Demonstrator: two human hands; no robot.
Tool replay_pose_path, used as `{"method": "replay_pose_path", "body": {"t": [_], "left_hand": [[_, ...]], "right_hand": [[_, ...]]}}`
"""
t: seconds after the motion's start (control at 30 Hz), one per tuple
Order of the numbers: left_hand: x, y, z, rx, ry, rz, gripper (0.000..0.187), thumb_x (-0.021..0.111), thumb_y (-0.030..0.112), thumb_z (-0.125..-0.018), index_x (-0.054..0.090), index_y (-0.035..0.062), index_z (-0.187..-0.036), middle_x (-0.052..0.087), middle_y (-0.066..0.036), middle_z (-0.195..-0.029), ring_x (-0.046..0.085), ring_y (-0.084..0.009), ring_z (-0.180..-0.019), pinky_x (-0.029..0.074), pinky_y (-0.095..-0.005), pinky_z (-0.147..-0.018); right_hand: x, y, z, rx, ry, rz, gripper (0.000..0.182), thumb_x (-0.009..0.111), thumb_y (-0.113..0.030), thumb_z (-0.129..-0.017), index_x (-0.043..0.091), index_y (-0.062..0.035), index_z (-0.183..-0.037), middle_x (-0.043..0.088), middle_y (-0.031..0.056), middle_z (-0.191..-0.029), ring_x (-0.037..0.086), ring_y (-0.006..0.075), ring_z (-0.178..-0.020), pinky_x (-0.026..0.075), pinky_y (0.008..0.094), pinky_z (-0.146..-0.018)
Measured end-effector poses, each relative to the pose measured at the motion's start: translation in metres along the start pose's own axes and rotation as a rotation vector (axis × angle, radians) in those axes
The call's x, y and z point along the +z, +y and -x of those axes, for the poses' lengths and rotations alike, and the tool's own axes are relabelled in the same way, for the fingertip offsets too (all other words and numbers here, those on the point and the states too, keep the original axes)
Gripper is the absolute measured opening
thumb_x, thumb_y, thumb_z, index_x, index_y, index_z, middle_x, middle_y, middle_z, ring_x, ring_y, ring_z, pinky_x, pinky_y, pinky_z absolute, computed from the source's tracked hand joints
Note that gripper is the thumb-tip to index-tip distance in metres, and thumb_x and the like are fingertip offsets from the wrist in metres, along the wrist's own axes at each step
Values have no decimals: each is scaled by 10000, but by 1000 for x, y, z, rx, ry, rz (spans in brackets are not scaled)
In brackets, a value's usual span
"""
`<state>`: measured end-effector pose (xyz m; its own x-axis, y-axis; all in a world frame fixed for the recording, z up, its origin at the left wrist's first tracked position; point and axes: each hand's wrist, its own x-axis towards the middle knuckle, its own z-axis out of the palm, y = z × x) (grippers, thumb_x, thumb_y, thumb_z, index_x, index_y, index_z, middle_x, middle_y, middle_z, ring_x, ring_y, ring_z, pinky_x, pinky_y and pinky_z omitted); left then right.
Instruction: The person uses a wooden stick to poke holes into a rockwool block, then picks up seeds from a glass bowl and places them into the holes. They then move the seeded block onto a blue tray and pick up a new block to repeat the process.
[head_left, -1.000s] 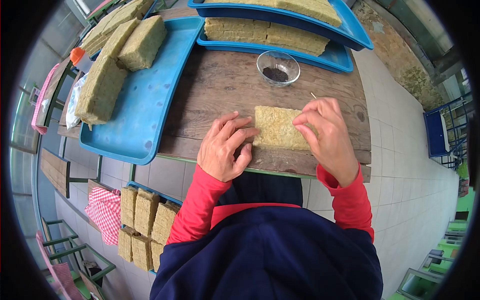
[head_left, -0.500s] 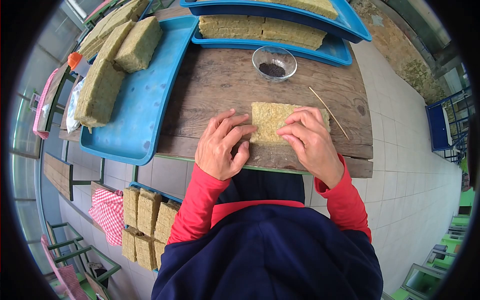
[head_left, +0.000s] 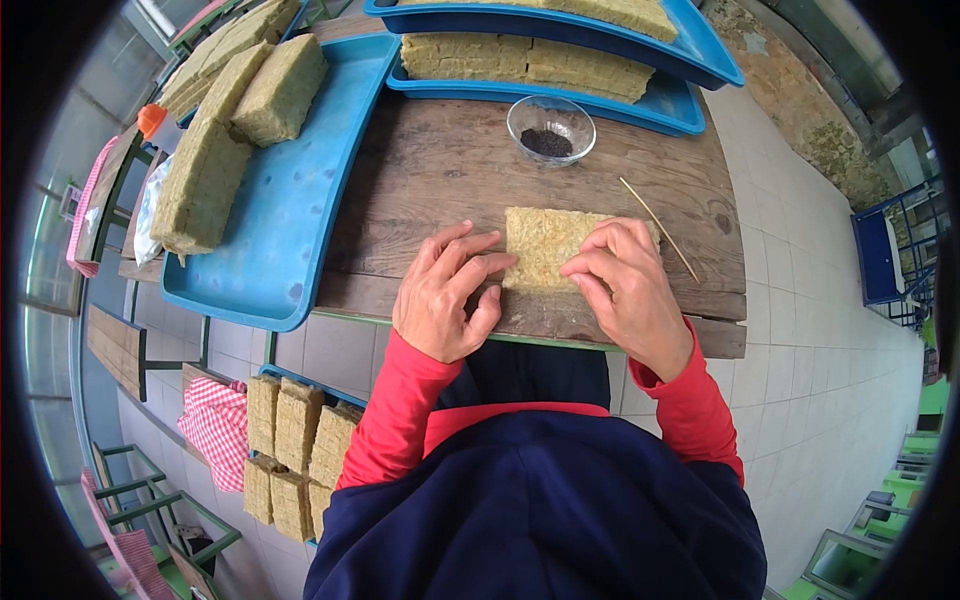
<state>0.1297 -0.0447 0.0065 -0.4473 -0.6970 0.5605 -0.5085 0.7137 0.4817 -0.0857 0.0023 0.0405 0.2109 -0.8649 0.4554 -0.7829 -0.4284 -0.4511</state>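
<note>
A yellowish rockwool slab (head_left: pixel 545 245) lies flat on the wooden table near its front edge. My left hand (head_left: pixel 450 290) rests at the slab's left side, fingers spread, with a fingertip at its edge. Over the right part of the slab is my right hand (head_left: pixel 625 290), thumb and fingers pinched together; whatever is between them is too small to make out. Behind the slab stands a glass bowl (head_left: pixel 551 131) with small dark grains (head_left: pixel 546 143) at its bottom. A thin wooden stick (head_left: pixel 660 228) lies to the right of the slab.
A blue tray (head_left: pixel 270 215) with rockwool blocks (head_left: pixel 205 190) occupies the table's left side. Stacked blue trays (head_left: pixel 670 108) holding more slabs stand at the back. Below the table on the left, several blocks (head_left: pixel 298 425) sit in another tray beside a checked cloth (head_left: pixel 215 425).
My right hand has shifted very slightly over the slab, still pinched. The left hand keeps its place at the slab's edge. The whole view has moved a little.
</note>
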Motion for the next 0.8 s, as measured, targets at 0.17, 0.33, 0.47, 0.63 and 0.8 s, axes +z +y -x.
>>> {"method": "replay_pose_path", "body": {"t": [0.17,0.33,0.47,0.63,0.8], "left_hand": [[-1,-1,0,2,-20,-13,296,605,95,-719,696,131,-999,638,-49,-1129,525,-313,-1170,464,-419,-948],[0,-1,0,-2,-5,-10,295,608,90,-715,691,117,-997,642,-51,-1124,534,-314,-1159,466,-418,-948],[0,1,-1,-18,15,17,311,599,82,-683,694,68,-979,659,-92,-1101,550,-344,-1133,458,-421,-953],[0,0,-1,-25,16,20,302,599,82,-688,694,68,-975,660,-92,-1097,551,-340,-1134,463,-418,-949],[-1,0,-1,-31,14,19,291,602,84,-693,696,76,-969,663,-85,-1090,551,-340,-1136,467,-419,-945]], "right_hand": [[-10,1,-11,-30,20,8,112,685,-4,-743,689,-66,-836,567,64,-915,518,281,-990,429,389,-826],[-35,9,-56,11,72,173,56,664,-19,-780,661,-43,-830,570,82,-881,532,279,-890,456,359,-779],[-28,31,-104,49,-30,300,55,636,-76,-811,665,-31,-824,665,144,-852,635,352,-797,507,425,-676],[3,56,-150,123,-289,461,86,639,-75,-781,698,-28,-824,688,193,-887,671,366,-838,532,446,-687],[31,70,-165,178,-448,537,97,638,-139,-803,693,-61,-823,692,160,-843,660,341,-847,519,436,-743]]}}
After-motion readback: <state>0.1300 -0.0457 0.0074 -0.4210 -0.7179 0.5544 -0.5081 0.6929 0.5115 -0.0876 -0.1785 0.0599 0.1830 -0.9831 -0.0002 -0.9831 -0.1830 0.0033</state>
